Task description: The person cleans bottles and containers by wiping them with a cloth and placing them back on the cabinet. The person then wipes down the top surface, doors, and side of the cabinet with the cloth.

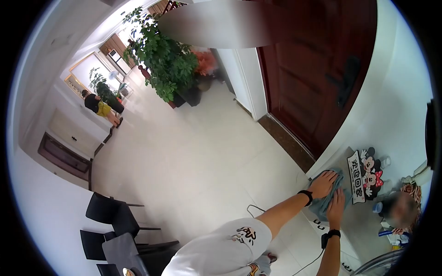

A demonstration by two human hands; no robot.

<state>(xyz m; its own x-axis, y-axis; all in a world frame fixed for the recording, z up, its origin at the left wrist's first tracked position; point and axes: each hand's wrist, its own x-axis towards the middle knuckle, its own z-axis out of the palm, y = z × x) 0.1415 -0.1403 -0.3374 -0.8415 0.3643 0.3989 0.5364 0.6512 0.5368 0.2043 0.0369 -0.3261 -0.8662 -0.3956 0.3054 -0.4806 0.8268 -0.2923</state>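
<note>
A grey-blue cloth (322, 204) lies bunched on the left end of a grey cabinet top (363, 230). Over its upper part, my left hand (323, 184) is closed on the fabric, with a black band at the wrist. My right hand (336, 206) grips the cloth just beside it, its fingers pressed together; a black device with a thin cable is strapped to that wrist. A cartoon mouse sign (363, 177) with Chinese characters stands right of the cloth, apart from both hands.
A dark red door (313, 73) stands beyond the cabinet. Blue-capped jar (377, 207) and small items sit to the right. Large potted plants (168, 60) are farther off. Black chairs (110, 214) and a table (120, 250) are lower left. Another person (99, 105) stands far left.
</note>
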